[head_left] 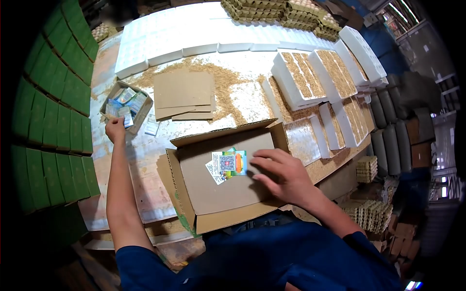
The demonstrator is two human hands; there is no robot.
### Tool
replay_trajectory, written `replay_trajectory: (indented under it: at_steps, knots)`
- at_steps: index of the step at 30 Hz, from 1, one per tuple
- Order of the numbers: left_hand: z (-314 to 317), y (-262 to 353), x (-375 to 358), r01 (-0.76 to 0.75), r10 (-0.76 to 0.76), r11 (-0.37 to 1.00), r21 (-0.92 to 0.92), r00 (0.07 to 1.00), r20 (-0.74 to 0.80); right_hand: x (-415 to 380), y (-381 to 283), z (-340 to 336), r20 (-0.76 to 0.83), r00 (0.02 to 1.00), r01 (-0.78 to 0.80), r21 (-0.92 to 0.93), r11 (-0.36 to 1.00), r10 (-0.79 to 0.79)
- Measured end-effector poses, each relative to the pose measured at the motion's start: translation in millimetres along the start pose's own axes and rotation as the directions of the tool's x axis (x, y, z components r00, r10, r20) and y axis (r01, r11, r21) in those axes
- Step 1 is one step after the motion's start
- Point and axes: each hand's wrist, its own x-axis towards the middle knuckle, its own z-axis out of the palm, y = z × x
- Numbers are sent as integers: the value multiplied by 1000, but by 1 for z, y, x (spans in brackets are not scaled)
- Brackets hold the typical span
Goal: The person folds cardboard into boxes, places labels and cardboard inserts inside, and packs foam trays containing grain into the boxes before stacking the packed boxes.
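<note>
An open cardboard box [196, 203] stands at the table's near edge, with a flat cardboard sheet inside. On that sheet lie a few overlapping printed cards [227, 165], one bearing a square code. My right hand [284, 174] hovers over the box's right part, fingers spread and curved, just right of the cards, holding nothing. To the left, my left hand [115, 130] has its fingers pinched at the near edge of a small tray [146, 107] full of printed packets [127, 96]; what is between the fingertips is too small to make out.
Cardboard sheets [182, 89] lie behind the box. Packets [152, 127] rest beside the tray. White foam trays [199, 49] line the back; sawdust-filled foam boxes [296, 77] stand right. Green boxes [48, 121] are stacked left, egg trays [257, 12] at the back.
</note>
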Motion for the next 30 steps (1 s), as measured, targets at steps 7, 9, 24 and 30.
replay_trajectory:
  at_steps: [7, 9, 24, 30]
  knots:
    - [-21, -4, 0, -22, 16, 998, -59, 996, -91, 40, 5, 40, 258, 966, 61, -272, 961, 12]
    - [-31, -1, -2, -62, 55, 996, -58, 991, -123, 36, 7, 43, 251, 966, 4, -258, 966, 63]
    - [-34, 22, -40, -323, 319, 946, -34, 943, -91, 64, -11, -24, 308, 874, -474, 369, 799, 377]
    - [-23, 25, -30, -339, 341, 939, -60, 940, 8, 115, -27, -16, 266, 931, -345, 412, 843, 251]
